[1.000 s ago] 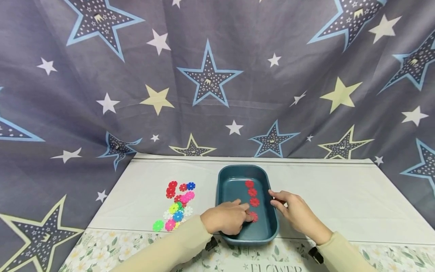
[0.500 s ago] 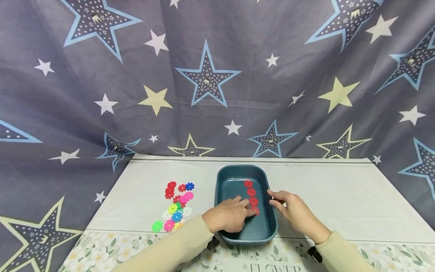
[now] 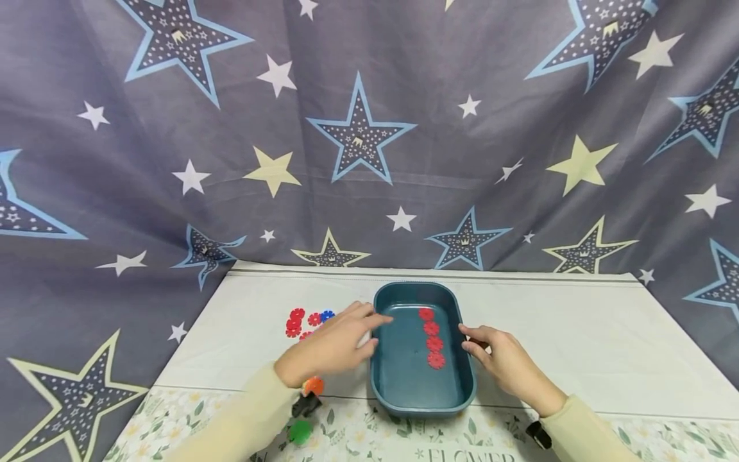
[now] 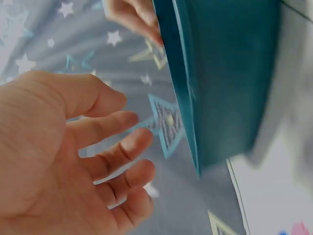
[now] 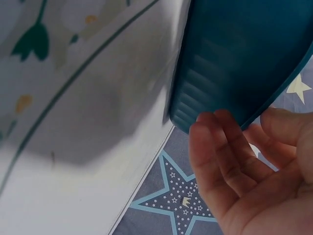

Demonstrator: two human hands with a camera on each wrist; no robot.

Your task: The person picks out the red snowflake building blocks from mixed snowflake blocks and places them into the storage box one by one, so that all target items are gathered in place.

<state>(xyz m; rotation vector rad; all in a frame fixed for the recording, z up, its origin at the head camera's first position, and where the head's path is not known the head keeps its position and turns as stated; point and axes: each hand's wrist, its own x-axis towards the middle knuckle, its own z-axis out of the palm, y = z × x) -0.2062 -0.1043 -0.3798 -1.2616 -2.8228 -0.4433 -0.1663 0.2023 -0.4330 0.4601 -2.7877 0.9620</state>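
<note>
A dark teal rectangular tray (image 3: 404,385) lies on the table. Along its right side, inside, several red snowflake discs (image 3: 435,344) form a row running front to back. My left hand (image 3: 335,340) hovers over the tray's left rim with spread, relaxed fingers and nothing held; the left wrist view shows its palm (image 4: 58,166) bare beside the tray wall (image 4: 230,83). With thumb and forefinger, my right hand (image 3: 508,366) pinches the tray's right rim, its other fingers resting against the outer wall, as the right wrist view shows.
Left of the tray lie loose red snowflake discs (image 3: 294,324) and a blue one (image 3: 327,316). My left forearm hides most of that pile. An orange disc (image 3: 314,385) and a green disc (image 3: 299,432) show by the left wrist. A star-patterned curtain (image 3: 369,212) hangs behind the table.
My left hand pushed the nearest red disc back against the row, let it go, then lifted away left to the tray's left rim. The right hand has kept its hold.
</note>
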